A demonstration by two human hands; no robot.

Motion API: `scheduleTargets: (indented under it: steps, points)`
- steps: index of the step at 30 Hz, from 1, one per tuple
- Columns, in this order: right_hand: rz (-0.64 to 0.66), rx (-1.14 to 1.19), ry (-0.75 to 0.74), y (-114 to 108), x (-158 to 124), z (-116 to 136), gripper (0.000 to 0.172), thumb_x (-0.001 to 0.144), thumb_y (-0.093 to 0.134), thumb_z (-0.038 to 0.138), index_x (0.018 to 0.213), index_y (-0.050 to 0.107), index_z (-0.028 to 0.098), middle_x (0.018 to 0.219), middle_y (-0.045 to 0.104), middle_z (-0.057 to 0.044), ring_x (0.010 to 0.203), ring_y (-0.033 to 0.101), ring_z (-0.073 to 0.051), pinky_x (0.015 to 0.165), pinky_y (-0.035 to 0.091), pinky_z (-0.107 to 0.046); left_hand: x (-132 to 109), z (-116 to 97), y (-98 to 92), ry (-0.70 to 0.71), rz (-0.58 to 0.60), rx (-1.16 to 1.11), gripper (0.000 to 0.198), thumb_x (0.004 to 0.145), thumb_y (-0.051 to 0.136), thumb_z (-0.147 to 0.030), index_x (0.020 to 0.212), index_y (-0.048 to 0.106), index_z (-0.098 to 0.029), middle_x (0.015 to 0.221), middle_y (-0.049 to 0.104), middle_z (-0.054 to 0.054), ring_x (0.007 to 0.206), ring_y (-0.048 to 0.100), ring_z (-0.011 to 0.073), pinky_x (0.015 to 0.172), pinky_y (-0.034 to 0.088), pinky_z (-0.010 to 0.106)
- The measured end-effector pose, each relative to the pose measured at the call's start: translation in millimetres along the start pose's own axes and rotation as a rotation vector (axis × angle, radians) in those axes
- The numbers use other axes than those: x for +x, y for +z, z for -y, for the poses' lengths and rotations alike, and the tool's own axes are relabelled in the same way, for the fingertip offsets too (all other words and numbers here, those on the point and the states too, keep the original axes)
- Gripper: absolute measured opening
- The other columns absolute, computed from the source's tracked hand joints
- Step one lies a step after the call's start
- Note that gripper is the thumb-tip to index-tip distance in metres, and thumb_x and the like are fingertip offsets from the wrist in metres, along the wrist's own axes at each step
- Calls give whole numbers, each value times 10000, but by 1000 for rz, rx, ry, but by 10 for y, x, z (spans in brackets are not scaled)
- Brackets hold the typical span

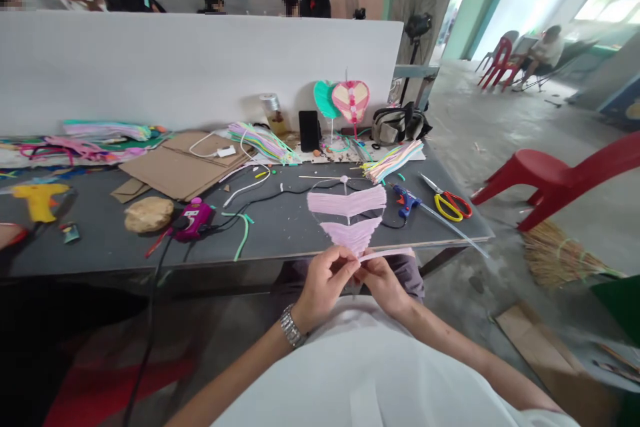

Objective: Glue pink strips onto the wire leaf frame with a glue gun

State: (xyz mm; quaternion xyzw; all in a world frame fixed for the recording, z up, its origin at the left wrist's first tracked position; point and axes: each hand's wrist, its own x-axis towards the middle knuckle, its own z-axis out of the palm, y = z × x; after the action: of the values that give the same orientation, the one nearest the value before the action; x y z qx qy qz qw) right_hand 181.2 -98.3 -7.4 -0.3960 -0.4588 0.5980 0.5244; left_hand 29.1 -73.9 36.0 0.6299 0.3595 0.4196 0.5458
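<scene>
Two hands on this one: my left hand and right hand are both pinched tight on a pale pink pipe cleaner, down at the bottom middle of the frame. Right in front of them, a heart-shaped wire frame strung with pink rows lies on the tabletop, its lower tip up by my fingers. Just right of it are a blue glue gun and yellow-and-red scissors, a magenta glue gun sits further left, and a pink heart fan stands upright at the back
</scene>
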Motion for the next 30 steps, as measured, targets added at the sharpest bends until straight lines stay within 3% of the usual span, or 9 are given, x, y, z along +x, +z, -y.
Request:
scheduleTargets:
  steps: [5,9,14,17,20,24,26,28,30]
  points:
    - [4,16,59,30,47,-113,343,764,843,470,814,637,199,664,589,35,613,521,-117,614,455,-266,42,107,-53,3,-155,140,183,863,711,-346,767,698,-190,628,695,2,511,615,133,535,480,230]
    - [56,-3,166,41,49,-170,321,719,878,405,809,666,181,721,661,13,654,586,-121,664,487,-269,107,158,-146,46,-271,249,151,840,721,-316,749,739,-196,701,758,25,599,664,152,605,505,239]
    - [85,-61,167,73,52,-218,267,777,814,383,754,636,185,637,641,20,579,575,-116,612,478,-261,118,207,-195,89,-279,280,136,848,720,-287,746,755,-205,709,771,15,612,676,150,640,520,242]
    - [66,-258,93,63,47,-231,201,844,726,341,753,628,191,629,629,20,567,571,-119,575,480,-250,98,258,-202,99,-279,293,128,853,725,-274,749,755,-205,686,763,4,588,670,141,616,516,232]
    - [44,-536,-80,16,-10,-124,112,912,653,259,826,677,190,764,708,-27,684,642,-151,650,515,-273,99,296,-238,146,-277,318,116,873,719,-250,774,755,-203,704,769,3,605,682,138,627,523,226]
    - [-24,-1110,-717,-72,-110,288,147,956,626,114,1042,704,205,956,756,-65,835,678,-169,787,514,-311,146,320,-337,262,-258,372,129,907,709,-239,792,757,-207,736,781,11,653,702,142,665,538,228]
    - [-11,-1290,-936,-111,-99,521,255,941,638,79,1154,694,207,1020,762,-71,952,685,-194,865,499,-346,166,336,-380,311,-248,411,145,911,712,-235,774,750,-209,723,775,12,659,703,145,668,541,231]
    - [-37,-1470,-990,-147,-35,679,294,958,624,94,1218,687,216,1151,759,-82,1131,658,-232,985,458,-406,167,355,-405,348,-245,441,129,907,718,-227,784,750,-208,732,771,17,657,697,146,658,544,233]
    - [-65,-1567,-970,-194,50,731,261,972,626,119,1201,690,229,1213,748,-76,1181,638,-241,1066,407,-456,151,371,-420,367,-244,446,86,896,729,-215,815,756,-205,737,765,20,635,685,142,632,542,231]
